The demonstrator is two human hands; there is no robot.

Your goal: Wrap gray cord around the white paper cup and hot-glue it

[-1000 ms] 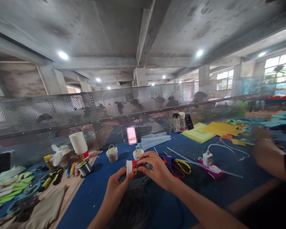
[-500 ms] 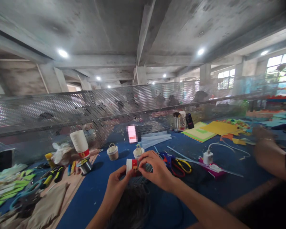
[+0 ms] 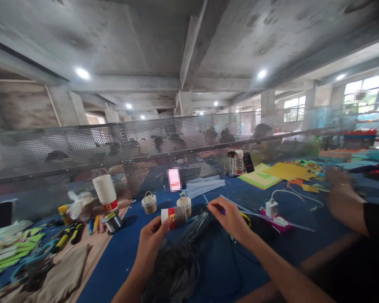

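Hands meet low in the middle of the frame, over a dark blue table top [image 3: 139, 248]. The person's left hand [image 3: 151, 235] is closed around a small paper cup [image 3: 173, 216] with a red and white end and a grey wrapped side. The cup lies on its side in the fingers, held up just above the table, a little left of the middle of the frame. The right hand [image 3: 230, 219] is pinched shut on thin grey strands [image 3: 196, 227] that run down and left from it toward the cup. A dark grey bundle of string [image 3: 173, 273] sits at the bottom of the frame under both wrists.

Just behind the cup stand two little round baskets with handles [image 3: 149, 203], near each other. To the left is a tall stack of white paper cups [image 3: 105, 191] with a red band low down, and a shiny silver spool [image 3: 113, 221] next to it. Right of the pinching hand lie a white plug with a white cord [image 3: 271, 207] and yellow-handled scissors [image 3: 246, 218], partly hidden. Yellow and green paper sheets [image 3: 271, 174] lie in the upper right part of the table. Another person's arm [image 3: 344, 202] comes in from the right edge. A grey metal screen full of holes [image 3: 82, 155] runs across the middle.
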